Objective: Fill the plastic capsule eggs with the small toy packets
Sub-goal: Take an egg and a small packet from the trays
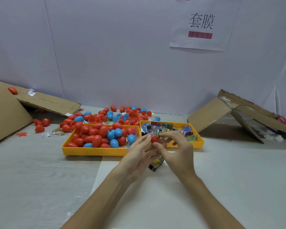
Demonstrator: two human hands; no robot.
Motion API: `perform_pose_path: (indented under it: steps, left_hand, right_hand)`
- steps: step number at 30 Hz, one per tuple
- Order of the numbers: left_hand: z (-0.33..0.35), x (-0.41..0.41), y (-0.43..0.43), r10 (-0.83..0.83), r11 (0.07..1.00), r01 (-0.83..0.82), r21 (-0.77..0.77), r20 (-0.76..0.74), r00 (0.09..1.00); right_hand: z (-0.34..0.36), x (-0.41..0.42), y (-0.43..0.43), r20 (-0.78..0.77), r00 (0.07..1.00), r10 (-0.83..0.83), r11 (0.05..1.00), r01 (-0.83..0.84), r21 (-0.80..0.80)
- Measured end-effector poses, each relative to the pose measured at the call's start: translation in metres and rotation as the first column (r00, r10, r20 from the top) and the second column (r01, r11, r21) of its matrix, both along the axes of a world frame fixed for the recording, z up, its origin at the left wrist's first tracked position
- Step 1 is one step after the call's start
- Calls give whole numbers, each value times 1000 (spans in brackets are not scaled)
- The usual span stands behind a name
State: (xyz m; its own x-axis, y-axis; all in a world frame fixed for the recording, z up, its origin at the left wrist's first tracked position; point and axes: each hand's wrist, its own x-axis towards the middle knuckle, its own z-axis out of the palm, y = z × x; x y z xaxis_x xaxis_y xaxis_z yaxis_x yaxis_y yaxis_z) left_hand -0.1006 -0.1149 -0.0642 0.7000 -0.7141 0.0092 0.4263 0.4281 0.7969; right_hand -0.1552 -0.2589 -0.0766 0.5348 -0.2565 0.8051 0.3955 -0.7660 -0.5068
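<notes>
Around the egg tray (92,151)
Packet tray (196,145) touching its right side; loose eggs (130,113) behind it on the desk (31,171); left cardboard (5,113) and right cardboard (210,113) well to either side; just before it, left hand (139,152) and right hand (177,146) hold a capsule egg (154,139).

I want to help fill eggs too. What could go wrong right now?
1. The left hand and right hand only pinch the red egg, so it might pop out and roll away.
2. The toy packet under the hands looks big beside the egg, so it may jam.
3. Eggs heaped in the yellow tray could spill if bumped.
</notes>
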Motion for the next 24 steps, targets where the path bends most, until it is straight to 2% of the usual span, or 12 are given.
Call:
perform_pose_path:
  steps: [5,8,13,21,24]
  left_hand:
    - [2,-1,0,-69,997,69,23,0,998]
    - [3,0,0,-82,996,83,13,-46,996]
    - [2,1,-1,-87,995,88,38,-36,996]
    - [-4,2,-3,-93,993,90,74,34,995]
    - [-5,2,-4,-98,992,93,86,60,993]
  right_hand:
    - [1,0,4,8,995,-96,995,96,-32]
    - [2,0,4,2,999,-54,998,54,-18]
    - [2,1,5,23,1000,-15,1000,15,5]
    - [2,-1,2,-1,1000,3,1000,-3,29]
    - [2,-2,4,-32,999,29,995,-26,93]
